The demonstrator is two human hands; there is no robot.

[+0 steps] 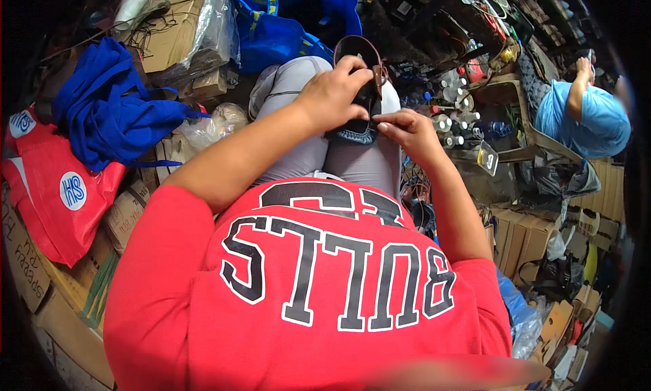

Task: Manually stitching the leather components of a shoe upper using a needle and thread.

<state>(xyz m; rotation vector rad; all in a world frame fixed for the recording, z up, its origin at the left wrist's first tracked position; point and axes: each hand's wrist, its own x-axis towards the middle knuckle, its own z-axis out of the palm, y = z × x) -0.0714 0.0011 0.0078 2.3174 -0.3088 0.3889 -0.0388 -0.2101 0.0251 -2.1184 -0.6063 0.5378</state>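
Note:
A dark shoe with brown edging [357, 46] and a blue, denim-like end [357, 134] rests on my lap between my grey-trousered knees. My left hand [337, 92] curls over its left side, fingers bent at the upper part and thumb against the dark opening. At the shoe's lower right edge, the thumb and forefinger of my right hand [410, 131] are pinched together. Whatever lies between those fingertips is too small to make out. A brown strap or flap [380, 73] shows just beyond my left fingertips.
Blue bags [291, 25] lie past my knees, and a blue cloth bag [108, 99] over a red bag [74, 208] at left. Several bottles [453, 92] stand right of my knees. Another person in light blue [586, 116] sits at far right. Cardboard [519, 238] is stacked lower right.

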